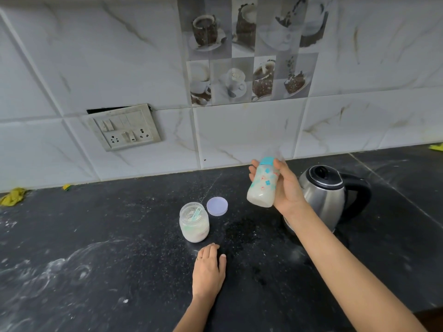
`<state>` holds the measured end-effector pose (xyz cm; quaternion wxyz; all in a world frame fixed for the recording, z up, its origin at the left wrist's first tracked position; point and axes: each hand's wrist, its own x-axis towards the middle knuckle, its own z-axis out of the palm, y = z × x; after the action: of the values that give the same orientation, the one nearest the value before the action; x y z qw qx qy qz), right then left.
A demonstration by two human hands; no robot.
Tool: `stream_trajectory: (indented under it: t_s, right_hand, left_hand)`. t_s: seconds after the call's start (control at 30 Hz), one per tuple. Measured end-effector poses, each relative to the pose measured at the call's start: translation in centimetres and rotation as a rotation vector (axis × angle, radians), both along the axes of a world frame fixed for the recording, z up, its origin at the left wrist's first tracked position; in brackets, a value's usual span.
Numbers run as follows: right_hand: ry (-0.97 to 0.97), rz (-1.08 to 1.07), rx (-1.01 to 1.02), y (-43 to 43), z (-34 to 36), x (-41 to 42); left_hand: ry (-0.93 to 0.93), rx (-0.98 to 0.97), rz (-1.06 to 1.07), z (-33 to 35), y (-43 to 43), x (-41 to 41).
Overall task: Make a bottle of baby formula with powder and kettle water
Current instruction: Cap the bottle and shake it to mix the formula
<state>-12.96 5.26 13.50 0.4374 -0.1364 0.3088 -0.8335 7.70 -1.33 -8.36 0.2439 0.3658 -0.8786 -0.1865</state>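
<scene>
Fingers [209,251] of my left hand [208,269] rest relaxed and close together on the dark worktop [96,236], thumb slightly apart, holding nothing. That hand sits well left of the kettle [328,195] and nearer to me. Also well left of the kettle stands the open powder jar [194,226], with a pale green scoop [197,213] leaning inside it. A round lilac lid [217,206] lies flat just beside the jar, on the kettle's side. My right hand [286,188] holds the baby bottle [262,188] up in the air at the kettle's left edge, fingers and thumb curled round it. I see the bottle tilted, teal collar uppermost, milky white inside; its top is blurred.
</scene>
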Motion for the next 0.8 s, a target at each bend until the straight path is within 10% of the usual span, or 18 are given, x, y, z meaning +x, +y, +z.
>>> stream_trajectory:
  t_s: [0.8]
  right_hand:
    - [-0.05,0.026,-0.082,0.0,-0.3,-0.6]
  left_hand:
    - [-0.005,0.012,0.011,0.1,0.0,-0.2]
